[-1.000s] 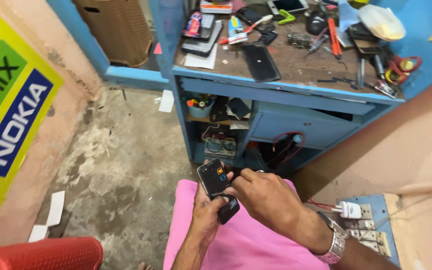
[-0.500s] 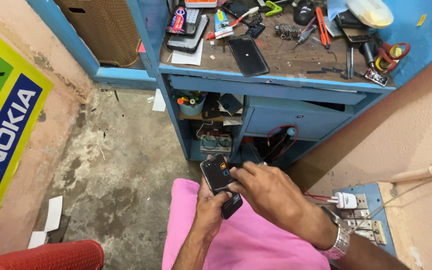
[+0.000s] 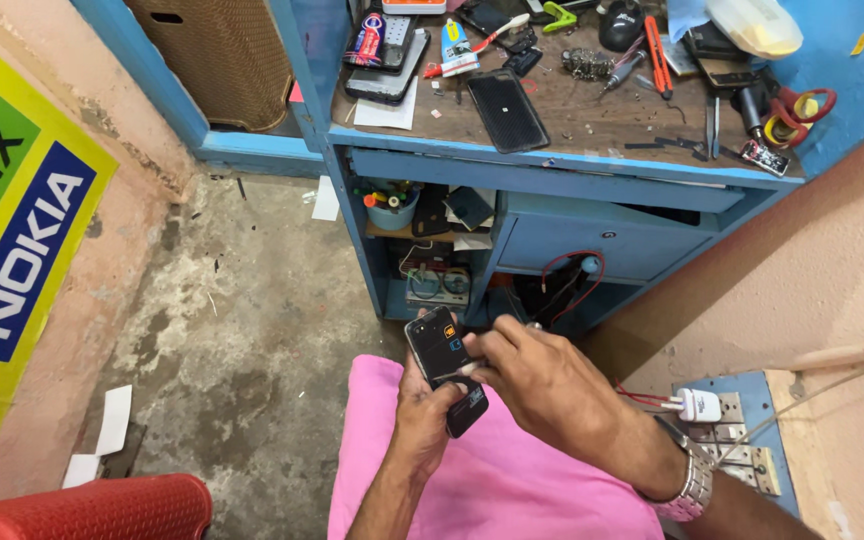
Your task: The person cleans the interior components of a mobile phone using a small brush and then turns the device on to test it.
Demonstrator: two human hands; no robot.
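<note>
Phone (image 3: 444, 366), black with orange and blue stickers, in left hand (image 3: 424, 415).

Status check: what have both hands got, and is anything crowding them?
Left hand grips black phone from below. Right hand holds thin tool against it. Pink cloth underneath; nothing else near.

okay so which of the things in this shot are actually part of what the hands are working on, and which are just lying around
In hand:
left hand, holding the black phone
right hand, thin tool tip at the phone

Lying about:
black phone case on the blue workbench
red-handled scissors
white charger in the wall socket
red stool
</note>
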